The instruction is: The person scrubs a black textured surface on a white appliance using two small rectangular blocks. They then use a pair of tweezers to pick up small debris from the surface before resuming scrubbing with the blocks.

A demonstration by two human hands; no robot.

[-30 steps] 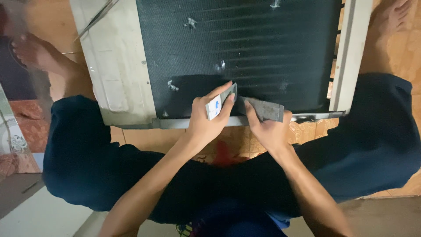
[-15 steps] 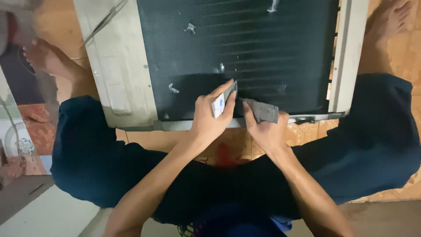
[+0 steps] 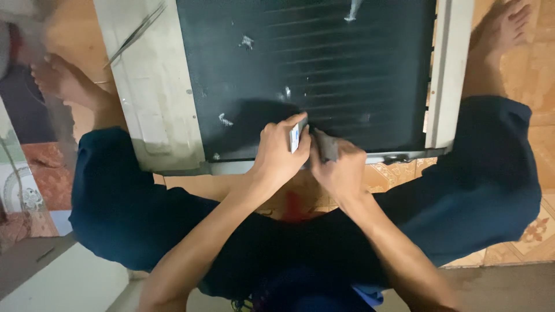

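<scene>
Fingers [image 3: 272,130] of our left hand [image 3: 276,157] curl around a small white card with a blue mark [image 3: 295,137], held on edge against the dark finned panel [image 3: 324,69] of a flat, pale-framed unit [image 3: 153,98] lying on the floor. Just to the right of them, our right hand [image 3: 341,170] is clenched on a grey flat piece [image 3: 327,145], its fingers [image 3: 347,151] folded over it and pressing it to the same panel; the two hands touch at the knuckles. Beyond the fingers, small white flecks [image 3: 247,41] dot the dark fins. Left of the left hand runs the unit's pale side frame, with a thin metal rod [image 3: 136,34] lying across it. Below the hands, our legs in dark blue trousers [image 3: 480,190] spread to either side of the unit on the orange tiled floor [image 3: 537,69], bare feet [image 3: 63,81] flanking it.
</scene>
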